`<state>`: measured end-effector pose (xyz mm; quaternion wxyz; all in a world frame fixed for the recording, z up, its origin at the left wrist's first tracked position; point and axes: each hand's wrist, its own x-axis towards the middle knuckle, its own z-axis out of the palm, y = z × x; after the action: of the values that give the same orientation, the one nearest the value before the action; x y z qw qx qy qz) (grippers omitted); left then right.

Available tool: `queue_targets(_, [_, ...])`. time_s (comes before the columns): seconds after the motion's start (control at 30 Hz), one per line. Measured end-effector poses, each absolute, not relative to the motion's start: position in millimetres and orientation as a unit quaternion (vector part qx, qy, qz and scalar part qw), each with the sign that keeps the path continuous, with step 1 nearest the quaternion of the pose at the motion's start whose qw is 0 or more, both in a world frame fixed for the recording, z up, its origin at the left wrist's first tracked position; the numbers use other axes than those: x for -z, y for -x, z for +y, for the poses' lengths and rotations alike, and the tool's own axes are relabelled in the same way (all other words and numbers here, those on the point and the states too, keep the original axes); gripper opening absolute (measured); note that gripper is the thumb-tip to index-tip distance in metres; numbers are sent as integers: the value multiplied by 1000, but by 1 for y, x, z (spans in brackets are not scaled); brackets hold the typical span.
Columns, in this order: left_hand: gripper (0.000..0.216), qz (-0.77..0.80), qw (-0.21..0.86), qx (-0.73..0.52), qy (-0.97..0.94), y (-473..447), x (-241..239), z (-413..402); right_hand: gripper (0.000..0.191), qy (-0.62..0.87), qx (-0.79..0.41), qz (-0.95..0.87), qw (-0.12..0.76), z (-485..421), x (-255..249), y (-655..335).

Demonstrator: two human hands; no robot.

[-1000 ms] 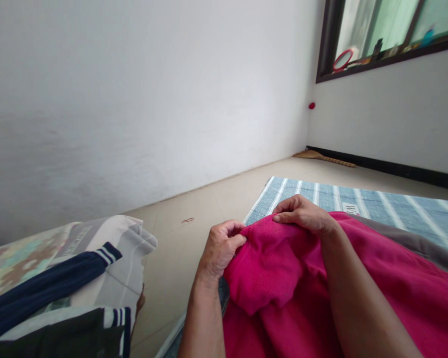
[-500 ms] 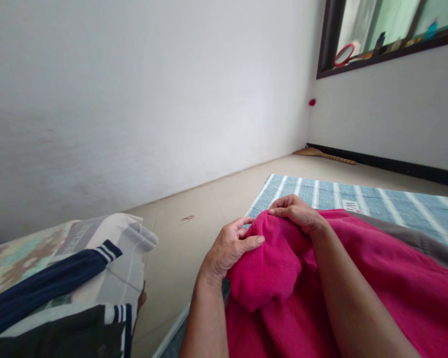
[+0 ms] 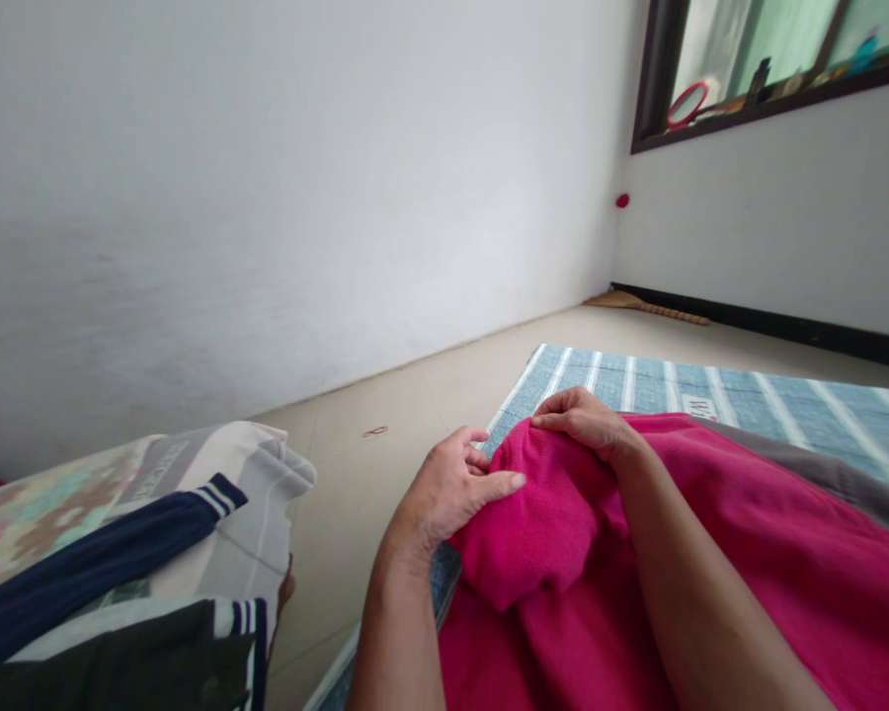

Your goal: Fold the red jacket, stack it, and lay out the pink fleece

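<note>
A bright pink fleece cloth (image 3: 637,583) lies bunched over my lap and across a blue striped mat (image 3: 682,390). My left hand (image 3: 448,489) rests against the left side of the cloth's raised fold, thumb laid on top and fingers loosely curled beside it. My right hand (image 3: 582,420) pinches the top edge of the same fold, fingers pressed together on the fabric. A grey layer (image 3: 822,474) shows under the pink cloth at the right.
A stack of folded clothes (image 3: 140,553), with a navy striped sleeve on top, sits at the lower left. Beige floor (image 3: 385,464) runs to white walls. A small rubber band (image 3: 374,432) lies on the floor. A window (image 3: 770,59) is at the upper right.
My left hand has let go of its pinch on the fold and its fingers have loosened, the thumb now lying over the cloth. My right hand has shifted slightly left along the edge.
</note>
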<state>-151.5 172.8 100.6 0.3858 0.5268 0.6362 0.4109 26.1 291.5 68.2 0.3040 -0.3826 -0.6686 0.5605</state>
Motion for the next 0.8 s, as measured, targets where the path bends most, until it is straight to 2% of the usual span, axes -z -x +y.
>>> queue_targets(0.17, [47, 599, 446, -357, -562, 147, -99, 173, 19, 392, -547, -675, 302, 294, -66, -25])
queue_targets(0.33, [26, 574, 478, -380, -545, 150, -92, 176, 17, 400, -534, -681, 302, 296, -66, -23])
queue_targets(0.47, [27, 520, 554, -425, -492, 154, -90, 178, 20, 392, -497, -711, 307, 298, -67, -25])
queue_targets(0.63, [33, 431, 623, -512, -405, 162, -74, 183, 36, 342, -475, -741, 329, 290, -79, -26])
queue_targets(0.73, [36, 391, 636, -549, -376, 167, -64, 186, 44, 303, -495, -758, 297, 284, -85, -21])
queue_targets(0.8, [37, 375, 641, -557, -371, 169, -61, 186, 41, 290, -499, -774, 259, 282, -84, -16])
